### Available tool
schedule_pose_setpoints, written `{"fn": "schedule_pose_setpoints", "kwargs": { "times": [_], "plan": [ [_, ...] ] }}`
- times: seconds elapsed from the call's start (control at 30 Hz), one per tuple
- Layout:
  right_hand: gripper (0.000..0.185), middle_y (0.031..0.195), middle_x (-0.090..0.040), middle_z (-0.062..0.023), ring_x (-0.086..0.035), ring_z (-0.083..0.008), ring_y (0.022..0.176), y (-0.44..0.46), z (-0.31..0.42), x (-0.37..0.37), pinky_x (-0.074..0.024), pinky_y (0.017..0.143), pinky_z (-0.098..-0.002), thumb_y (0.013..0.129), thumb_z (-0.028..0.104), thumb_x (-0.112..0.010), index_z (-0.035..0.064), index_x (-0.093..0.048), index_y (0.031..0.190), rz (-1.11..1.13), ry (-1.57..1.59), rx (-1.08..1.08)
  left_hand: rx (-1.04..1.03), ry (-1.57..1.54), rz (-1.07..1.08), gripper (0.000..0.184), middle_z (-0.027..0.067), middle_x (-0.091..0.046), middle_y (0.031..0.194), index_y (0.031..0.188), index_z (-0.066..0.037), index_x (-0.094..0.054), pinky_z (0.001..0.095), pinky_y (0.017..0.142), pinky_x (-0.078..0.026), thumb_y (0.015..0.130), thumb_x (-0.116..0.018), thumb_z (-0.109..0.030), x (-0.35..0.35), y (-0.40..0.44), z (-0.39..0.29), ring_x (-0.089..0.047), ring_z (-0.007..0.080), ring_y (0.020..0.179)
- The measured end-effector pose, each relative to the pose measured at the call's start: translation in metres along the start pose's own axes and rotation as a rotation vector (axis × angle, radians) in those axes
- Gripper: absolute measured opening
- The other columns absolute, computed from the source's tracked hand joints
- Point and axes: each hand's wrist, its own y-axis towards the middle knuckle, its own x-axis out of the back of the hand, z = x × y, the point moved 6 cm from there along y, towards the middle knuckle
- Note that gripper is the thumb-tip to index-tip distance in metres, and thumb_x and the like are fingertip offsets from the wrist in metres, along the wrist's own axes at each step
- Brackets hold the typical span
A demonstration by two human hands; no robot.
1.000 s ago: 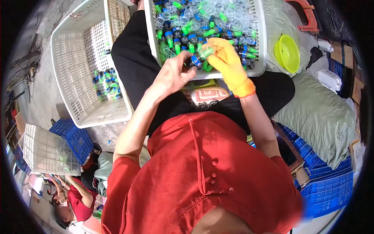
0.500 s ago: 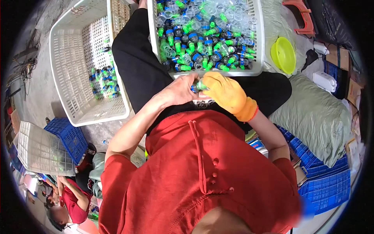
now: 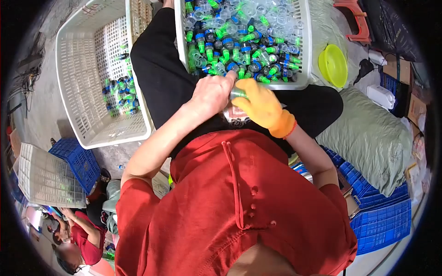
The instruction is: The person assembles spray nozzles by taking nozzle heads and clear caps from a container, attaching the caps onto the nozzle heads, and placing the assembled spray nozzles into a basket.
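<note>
My right hand (image 3: 262, 105), in an orange-yellow glove, is closed around a small clear-and-green plastic piece (image 3: 238, 93) between thumb and fingers. Beside it, my bare left hand (image 3: 212, 94) has its fingers curled in at the near rim of a white crate (image 3: 287, 86); whatever they hold is hidden. That crate is heaped with small black pieces with blue bands and green tips (image 3: 228, 43), and with loose clear plastic cups (image 3: 264, 11). Below the hands, a patterned cloth (image 3: 235, 115) shows in my lap.
At the left stands a second white crate (image 3: 76, 87) with some of the same pieces (image 3: 124, 94). A yellow-green bowl (image 3: 333, 66) and a grey-green sack (image 3: 368, 133) lie at the right. Blue crates (image 3: 382, 225) sit lower right. Another person (image 3: 87, 237) works at lower left.
My left hand has moved up and slightly right, towards the crate's near rim. The blue-banded part seen between the hands is out of sight; the right hand keeps the clear-and-green piece.
</note>
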Motion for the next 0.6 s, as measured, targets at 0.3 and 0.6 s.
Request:
{"fn": "schedule_pose_setpoints", "kwargs": {
  "times": [0.3,0.6],
  "plan": [
    [0.039,0.103,-0.06,-0.0101,-0.058,-0.0155,0.086,0.023,-0.098,-0.031,-0.0482,0.073,-0.0302,0.094,0.021,-0.061,0.0078,-0.047,0.128,-0.004,0.743,-0.614,-0.171,0.501,-0.339,0.013,0.0118,-0.059,0.09,0.093,-0.009,-0.056,0.0346,0.064,-0.053,0.08,-0.056,-0.007,0.003,0.07,0.038,-0.063,0.0245,0.086],
    [0.032,0.097,-0.06,-0.0121,-0.06,-0.0342,0.089,0.04,-0.121,-0.039,-0.049,0.074,-0.0443,0.074,0.017,-0.074,0.01,-0.059,0.102,-0.065,-0.186,-0.211,-0.261,0.23,-0.222,0.043,0.0142,-0.054,0.111,0.115,-0.012,-0.063,0.0379,0.084,-0.054,0.073,-0.067,-0.001,-0.013,0.114,0.087,-0.06,0.0317,0.1]
  ]
}}
